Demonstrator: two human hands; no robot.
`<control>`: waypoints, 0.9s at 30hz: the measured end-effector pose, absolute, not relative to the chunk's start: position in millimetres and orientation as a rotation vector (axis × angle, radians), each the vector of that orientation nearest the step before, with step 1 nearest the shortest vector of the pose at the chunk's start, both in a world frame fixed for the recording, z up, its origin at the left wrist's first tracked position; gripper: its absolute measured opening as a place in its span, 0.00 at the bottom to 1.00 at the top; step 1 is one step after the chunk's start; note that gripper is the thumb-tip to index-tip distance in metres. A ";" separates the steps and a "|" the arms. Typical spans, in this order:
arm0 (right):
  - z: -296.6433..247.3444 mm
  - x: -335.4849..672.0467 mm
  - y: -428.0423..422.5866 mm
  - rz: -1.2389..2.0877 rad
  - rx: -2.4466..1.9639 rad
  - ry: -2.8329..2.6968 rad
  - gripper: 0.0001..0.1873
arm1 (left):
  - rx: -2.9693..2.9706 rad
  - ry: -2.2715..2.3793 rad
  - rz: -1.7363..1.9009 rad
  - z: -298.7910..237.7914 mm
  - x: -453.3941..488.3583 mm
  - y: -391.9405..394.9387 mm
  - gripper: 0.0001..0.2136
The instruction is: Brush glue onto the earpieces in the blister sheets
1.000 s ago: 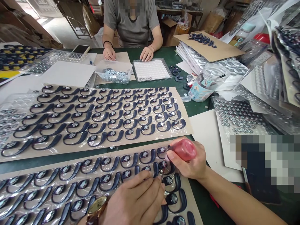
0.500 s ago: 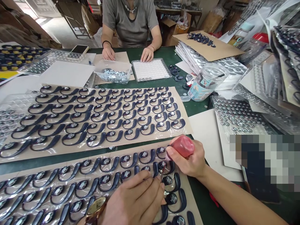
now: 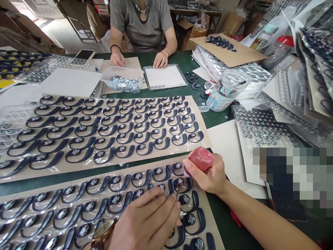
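My right hand (image 3: pixel 212 175) is wrapped round a soft pink-red squeeze bottle (image 3: pixel 200 159), its nozzle end low over the near card's upper right. Palm down beside it, my left hand (image 3: pixel 147 218) pinches thin metal tweezers (image 3: pixel 177 194). Their tip meets a dark hook-shaped part with a round silver disc (image 3: pixel 180 181). Rows of these parts lie under clear film on the near card (image 3: pixel 208 215). Some of them are hidden beneath my left hand and wrist, which wears a watch (image 3: pixel 104 231).
A second card (image 3: pixel 205 140) of similar parts lies beyond. Across the table, a person's hands are at a tub of discs (image 3: pixel 123 85) and a white tray (image 3: pixel 166 76). A clear plastic cup (image 3: pixel 221 99) and stacked cards (image 3: pixel 229 50) stand right, near a sheet of discs (image 3: pixel 260 128).
The whole view has shifted slightly, so everything sits a little further left. Both hands keep nearly the same pose over the same part.
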State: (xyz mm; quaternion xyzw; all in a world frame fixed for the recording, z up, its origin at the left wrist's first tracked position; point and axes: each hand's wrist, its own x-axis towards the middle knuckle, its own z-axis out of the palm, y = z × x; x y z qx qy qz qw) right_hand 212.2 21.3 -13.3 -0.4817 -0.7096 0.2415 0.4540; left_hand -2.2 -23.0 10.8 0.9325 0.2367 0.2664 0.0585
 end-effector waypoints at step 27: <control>-12.2 208.4 19.6 0.609 -1.099 -1.795 0.07 | 2.340 0.815 0.831 9.6 -8.4 -12.0 0.14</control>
